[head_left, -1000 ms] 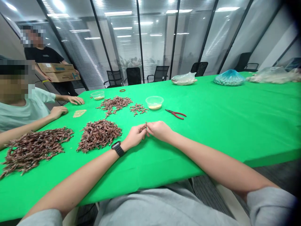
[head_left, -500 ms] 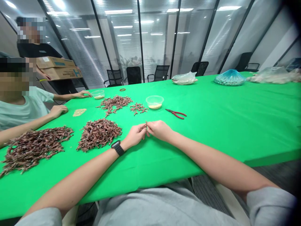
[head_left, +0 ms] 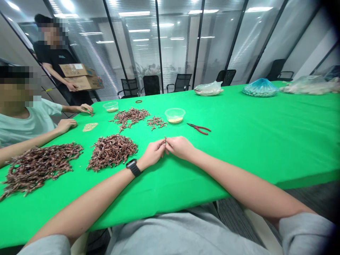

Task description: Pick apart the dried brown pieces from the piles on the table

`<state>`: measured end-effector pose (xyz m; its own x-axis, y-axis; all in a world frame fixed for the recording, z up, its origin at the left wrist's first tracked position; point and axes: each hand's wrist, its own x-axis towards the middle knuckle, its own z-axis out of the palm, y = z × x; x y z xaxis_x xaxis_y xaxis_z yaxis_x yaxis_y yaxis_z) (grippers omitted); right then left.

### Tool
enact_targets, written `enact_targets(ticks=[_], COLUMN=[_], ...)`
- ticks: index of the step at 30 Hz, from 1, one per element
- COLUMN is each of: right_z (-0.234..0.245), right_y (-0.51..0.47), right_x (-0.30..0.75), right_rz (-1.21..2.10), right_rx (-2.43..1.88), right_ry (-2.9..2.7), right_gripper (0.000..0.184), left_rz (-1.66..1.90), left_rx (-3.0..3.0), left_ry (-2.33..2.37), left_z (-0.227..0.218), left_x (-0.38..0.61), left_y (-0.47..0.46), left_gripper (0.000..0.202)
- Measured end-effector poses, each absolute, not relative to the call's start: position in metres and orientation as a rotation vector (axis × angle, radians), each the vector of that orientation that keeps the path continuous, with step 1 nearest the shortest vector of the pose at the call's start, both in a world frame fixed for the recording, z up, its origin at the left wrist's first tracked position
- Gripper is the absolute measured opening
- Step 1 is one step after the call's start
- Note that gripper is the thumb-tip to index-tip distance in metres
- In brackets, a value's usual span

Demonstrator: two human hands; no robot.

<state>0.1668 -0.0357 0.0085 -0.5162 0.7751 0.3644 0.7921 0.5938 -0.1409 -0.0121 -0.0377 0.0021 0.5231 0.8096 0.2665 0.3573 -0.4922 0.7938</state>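
Over the green tablecloth [head_left: 252, 141], my left hand [head_left: 152, 153] and my right hand [head_left: 181, 146] meet fingertip to fingertip. Both pinch one small brown knotted piece [head_left: 165, 139], most of it hidden by the fingers. To the left of my left hand lies a heap of similar brown pieces [head_left: 113, 151]. A smaller cluster of brown pieces [head_left: 156, 122] is just beyond the hands. Behind them stands a clear plastic bowl [head_left: 174, 115] with pale small bits at its bottom. Red-handled pliers [head_left: 199, 128] lie to the right of the bowl, jaws pointing left.
More brown heaps lie at the near left [head_left: 42, 163] and farther back [head_left: 130, 117]. A seated co-worker's hand [head_left: 86, 109] is near another clear bowl [head_left: 111, 106] and pale bits [head_left: 90, 126]. A standing person carries cardboard boxes [head_left: 82, 80]. Plastic bags [head_left: 260, 88] sit along the far edge.
My hands have hardly moved and keep hold of the small piece. The co-worker's far hand has drawn left, away from the bowl. The standing person has moved right with the boxes.
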Motion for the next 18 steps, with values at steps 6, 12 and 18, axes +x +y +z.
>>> enact_targets(ticks=[6, 12, 18], right_z=[0.007, 0.003, 0.011], right_y=[-0.033, -0.031, -0.035], right_x=[0.17, 0.173, 0.172], right_rz=[-0.011, 0.31, 0.543], right_rx=[-1.215, -1.053, -1.05], right_ry=[-2.418, -2.238, -2.079], right_gripper=[0.03, 0.032, 0.035], left_rz=[0.832, 0.805, 0.819], left_rx=[1.979, 1.968, 2.018], left_ry=[0.888, 0.785, 0.768], left_z=[-0.003, -0.004, -0.013], left_x=[-0.014, -0.016, -0.017], left_y=[-0.033, -0.031, -0.027], left_gripper=[0.041, 0.046, 0.045])
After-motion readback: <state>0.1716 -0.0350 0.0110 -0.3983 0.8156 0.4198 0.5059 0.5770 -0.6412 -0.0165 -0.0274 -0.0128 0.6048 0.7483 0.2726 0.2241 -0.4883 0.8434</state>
